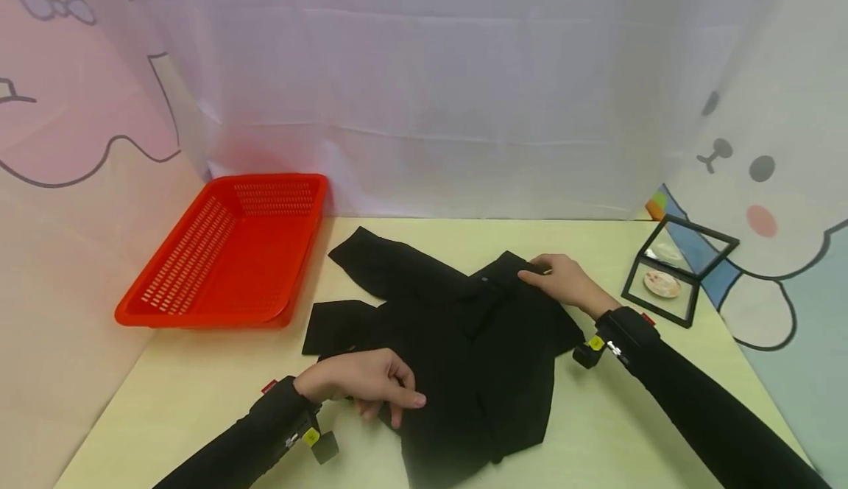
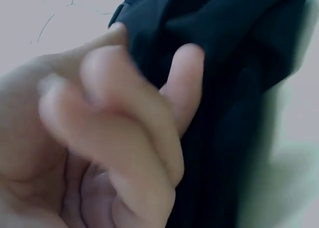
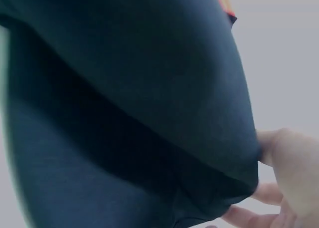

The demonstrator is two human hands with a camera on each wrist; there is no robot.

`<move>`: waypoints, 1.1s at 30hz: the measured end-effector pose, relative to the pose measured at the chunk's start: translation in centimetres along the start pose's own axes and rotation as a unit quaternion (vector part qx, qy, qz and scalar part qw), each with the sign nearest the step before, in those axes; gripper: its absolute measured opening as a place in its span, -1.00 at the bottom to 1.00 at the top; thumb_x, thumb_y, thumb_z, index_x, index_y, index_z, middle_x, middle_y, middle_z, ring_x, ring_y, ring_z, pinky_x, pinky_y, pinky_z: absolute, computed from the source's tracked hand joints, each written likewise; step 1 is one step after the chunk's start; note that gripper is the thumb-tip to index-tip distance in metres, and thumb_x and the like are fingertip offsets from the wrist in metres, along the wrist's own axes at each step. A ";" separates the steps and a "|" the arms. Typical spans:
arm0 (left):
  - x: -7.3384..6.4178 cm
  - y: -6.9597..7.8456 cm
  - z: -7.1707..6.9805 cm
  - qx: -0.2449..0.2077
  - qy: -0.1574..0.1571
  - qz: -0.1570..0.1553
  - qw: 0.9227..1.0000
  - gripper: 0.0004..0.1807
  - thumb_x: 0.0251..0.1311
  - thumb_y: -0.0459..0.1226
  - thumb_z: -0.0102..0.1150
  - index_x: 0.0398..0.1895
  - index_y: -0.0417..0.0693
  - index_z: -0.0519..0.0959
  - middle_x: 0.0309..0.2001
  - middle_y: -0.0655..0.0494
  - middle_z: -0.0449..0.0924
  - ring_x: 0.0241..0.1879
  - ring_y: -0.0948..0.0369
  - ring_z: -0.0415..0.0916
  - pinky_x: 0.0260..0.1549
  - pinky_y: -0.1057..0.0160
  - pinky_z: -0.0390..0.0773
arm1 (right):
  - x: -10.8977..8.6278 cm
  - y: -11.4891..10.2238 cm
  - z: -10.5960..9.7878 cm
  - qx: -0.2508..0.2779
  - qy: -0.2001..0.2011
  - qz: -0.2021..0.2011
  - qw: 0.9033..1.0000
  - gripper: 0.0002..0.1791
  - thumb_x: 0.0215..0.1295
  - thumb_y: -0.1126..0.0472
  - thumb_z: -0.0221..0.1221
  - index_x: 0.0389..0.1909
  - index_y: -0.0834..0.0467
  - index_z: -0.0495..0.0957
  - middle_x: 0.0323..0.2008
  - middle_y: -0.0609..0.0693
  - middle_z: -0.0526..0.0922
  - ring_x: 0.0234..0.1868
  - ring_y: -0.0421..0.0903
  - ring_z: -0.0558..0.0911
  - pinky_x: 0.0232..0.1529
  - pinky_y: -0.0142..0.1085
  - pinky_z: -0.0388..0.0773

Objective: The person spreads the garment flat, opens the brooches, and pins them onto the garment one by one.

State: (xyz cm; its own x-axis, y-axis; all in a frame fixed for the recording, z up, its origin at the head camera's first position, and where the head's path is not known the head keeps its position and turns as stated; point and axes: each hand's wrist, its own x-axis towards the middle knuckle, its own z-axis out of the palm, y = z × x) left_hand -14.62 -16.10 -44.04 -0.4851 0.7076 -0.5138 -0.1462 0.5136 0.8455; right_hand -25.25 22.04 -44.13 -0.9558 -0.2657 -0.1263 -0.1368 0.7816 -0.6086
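Observation:
A black shirt (image 1: 437, 342) lies crumpled and partly folded on the table, with two sleeve-like ends spread toward the left. At its upper right edge my right hand (image 1: 566, 280) pinches the cloth between thumb and fingers; in the right wrist view, the shirt (image 3: 149, 103) hangs in a fold from the thumb and fingers of that hand (image 3: 294, 183). Over the shirt's lower left edge is my left hand (image 1: 374, 384), its fingers loosely bent. In the left wrist view the fingers of this hand (image 2: 124, 123) hold nothing visible, and the cloth is behind them.
A red plastic basket (image 1: 265, 268) with perforated sides stands at the back left of the pale table (image 1: 609, 430). At the right edge is an open black-framed clear case (image 1: 695, 277) with a small round pale item (image 1: 662, 283) in it. Printed curtains (image 1: 464, 106) surround the table.

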 end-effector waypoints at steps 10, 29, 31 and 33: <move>-1.3 -2.1 2.1 -0.034 -0.057 0.076 0.995 -0.84 0.35 -0.23 0.29 -0.09 -0.09 0.65 -0.41 0.14 0.71 -0.52 0.35 0.61 -0.43 0.45 0.57 | -8.9 -1.2 0.7 -0.075 0.097 -0.036 0.992 -0.53 0.41 -0.04 0.29 0.04 0.30 0.66 0.02 0.31 0.64 0.04 0.30 0.60 0.04 0.16 0.56; -0.8 -2.0 5.1 0.028 0.103 0.093 0.990 -0.73 0.31 -0.12 0.34 -0.49 -0.07 0.71 -0.58 0.18 0.70 -0.59 0.37 0.55 -0.51 0.42 0.52 | -14.1 -1.1 5.6 0.276 -0.198 -0.006 0.940 -0.70 0.44 0.17 0.25 0.05 0.29 0.67 -0.33 -0.01 0.64 -0.46 -0.26 0.45 -0.49 -0.40 0.34; -0.9 -1.9 4.9 0.048 0.119 0.113 0.985 -0.69 0.34 -0.13 0.32 -0.54 -0.09 0.71 -0.58 0.19 0.71 -0.59 0.38 0.57 -0.52 0.43 0.51 | -14.1 -1.1 5.4 0.273 -0.188 -0.017 0.943 -0.72 0.45 0.19 0.25 0.04 0.27 0.68 -0.30 -0.02 0.67 -0.46 -0.27 0.47 -0.47 -0.40 0.37; -1.1 -1.7 4.5 0.073 0.131 0.131 0.980 -0.66 0.36 -0.17 0.29 -0.59 -0.10 0.70 -0.61 0.23 0.68 -0.61 0.41 0.53 -0.57 0.45 0.46 | -14.0 -1.1 4.8 0.268 -0.176 -0.033 0.947 -0.74 0.46 0.20 0.23 0.03 0.26 0.68 -0.27 0.00 0.72 -0.45 -0.27 0.48 -0.49 -0.37 0.36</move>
State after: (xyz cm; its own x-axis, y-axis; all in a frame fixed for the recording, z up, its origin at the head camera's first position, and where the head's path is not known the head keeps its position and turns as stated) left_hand -10.00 -15.53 -45.55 -0.6971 0.6853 -0.2110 0.1284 0.4088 0.9035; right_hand -10.45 22.21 -45.49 -0.7909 -0.5495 -0.2691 0.0475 0.3834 -0.9224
